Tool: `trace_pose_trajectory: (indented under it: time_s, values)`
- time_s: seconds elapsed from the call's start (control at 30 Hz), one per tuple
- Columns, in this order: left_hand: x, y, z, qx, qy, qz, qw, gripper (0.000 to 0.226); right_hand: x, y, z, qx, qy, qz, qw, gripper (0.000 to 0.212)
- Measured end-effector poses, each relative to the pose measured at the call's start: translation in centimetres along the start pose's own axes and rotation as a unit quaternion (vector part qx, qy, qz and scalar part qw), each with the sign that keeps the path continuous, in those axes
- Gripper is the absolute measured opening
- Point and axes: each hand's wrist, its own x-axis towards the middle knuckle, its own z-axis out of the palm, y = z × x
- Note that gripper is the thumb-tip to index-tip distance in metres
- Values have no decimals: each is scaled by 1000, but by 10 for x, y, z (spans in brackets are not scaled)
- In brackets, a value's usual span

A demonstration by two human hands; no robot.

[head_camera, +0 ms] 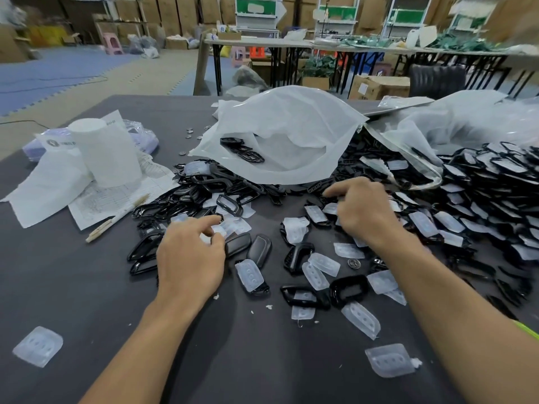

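Note:
Black plastic key-fob shells [259,249] and clear silicone button pads [360,319] lie scattered over a dark table [73,287]. My left hand [191,258] is at the left of the heap and pinches a clear silicone pad [217,230] between thumb and forefinger. My right hand [363,212] reaches into the pile at the right, fingers curled down over black shells and pads; what it holds is hidden. A stack of shells fitted with pads [481,205] fills the right side.
A large white plastic bag [291,135] with black frames inside lies behind the heap. At the left are a white foam roll [105,150], printed papers [116,196] and a pen [116,218]. Small coin cells [353,263] lie loose. Another clear bag [452,123] sits at the right.

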Motion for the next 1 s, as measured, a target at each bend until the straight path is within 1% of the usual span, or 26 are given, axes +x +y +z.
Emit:
trace_pose_trajectory:
  time_s: [0.07,0.13,0.23,0.27,0.3,0.33,0.4,0.43,0.5,0.53,0.57,0.6,0.67,0.7,0.73,0.77,0.8,0.83,0.9,1.0]
  values:
    - [6,-8,-1,57,-5,12,998,36,12,-11,15,-24,-41,-16,999,41]
    - [12,-15,-4,114,-11,5,993,39,28,-15,27,-76,-74,-20,994,32]
    - [17,-21,-8,154,-27,-17,988,39,51,-18,39,-182,-105,-9,978,19]
    - [18,-22,-9,170,-40,-19,985,38,55,-20,40,-203,-113,-3,973,9]
    - [19,-23,-10,180,-52,-19,982,36,60,-22,43,-211,-125,4,970,6]
    - [20,-25,-10,182,-58,-17,981,34,65,-23,44,-208,-136,10,968,13]
    - [23,-27,-10,169,-52,-15,984,25,75,-24,47,-206,-165,3,964,21]
    - [23,-28,-10,157,-43,-14,987,21,79,-25,47,-208,-182,-8,961,21]
    - [24,-29,-9,132,-24,-16,991,16,83,-25,45,-212,-217,-29,953,6]
    - [24,-29,-10,117,-14,-19,993,16,85,-23,45,-209,-228,-33,950,7]
    - [24,-29,-10,104,-5,-24,994,18,85,-22,45,-205,-231,-38,950,13]
    - [24,-29,-10,95,4,-29,995,18,84,-22,43,-194,-224,-43,954,13]
    - [23,-27,-9,89,20,-40,995,19,78,-23,41,-136,-183,-48,972,7]
    - [22,-26,-8,82,27,-44,995,21,73,-25,41,-85,-152,-40,984,10]
    - [20,-24,-7,73,33,-43,996,24,66,-29,40,-18,-117,-22,993,14]
    - [19,-22,-6,64,36,-37,997,28,57,-34,40,63,-84,3,994,18]
    - [18,-20,-5,53,36,-28,998,31,47,-40,40,161,-65,36,984,19]
    - [18,-18,-3,43,34,-18,998,33,36,-46,41,266,-59,68,960,20]
    - [22,-13,1,34,24,1,999,35,12,-59,48,436,-73,129,887,19]
    - [37,0,12,32,-3,38,999,36,-20,-74,62,584,-98,184,785,21]
